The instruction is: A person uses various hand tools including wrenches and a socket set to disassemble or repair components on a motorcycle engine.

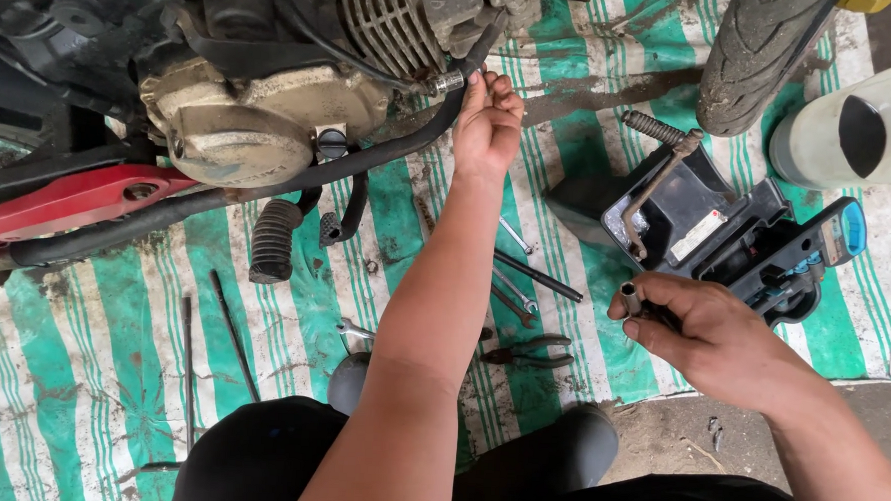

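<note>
Far left: red painted frame part (62,204), glossy, w/ black steel tube (268,183) running diagonally under the engine. Engine case (241,121) is cast metal, rounded, caked in tan grime; ribbed cooling fins (390,23) above it. Black ribbed rubber footpeg (273,241) hangs below, cylindrical. All sits over a green/white striped woven mat (90,365) on the floor, dirty & creased; two thin dark rods (231,336) lie on it.

Centre: left hand (488,122) reaches up, fingers pinched shut on a small shiny metal socket-like fitting (447,81) at the engine's underside, right by the tube. Below the forearm, loose steel spanners (514,289) and dark-handled pliers (526,352) lie on mat. Person's dark-clothed knees at bottom edge.

Right: right hand (697,332), well apart from left, closed around a short silvery cylindrical socket (630,297), its end poking out past thumb. Just behind it a black plastic tool case (727,233), open, w/ blue-trimmed part (842,233); a rusty bent kick lever (654,179) w/ coiled spring end rests on it. Top right: treaded rubber tyre (750,53) and a whitish translucent plastic jug (861,128) w/ cut opening.
</note>
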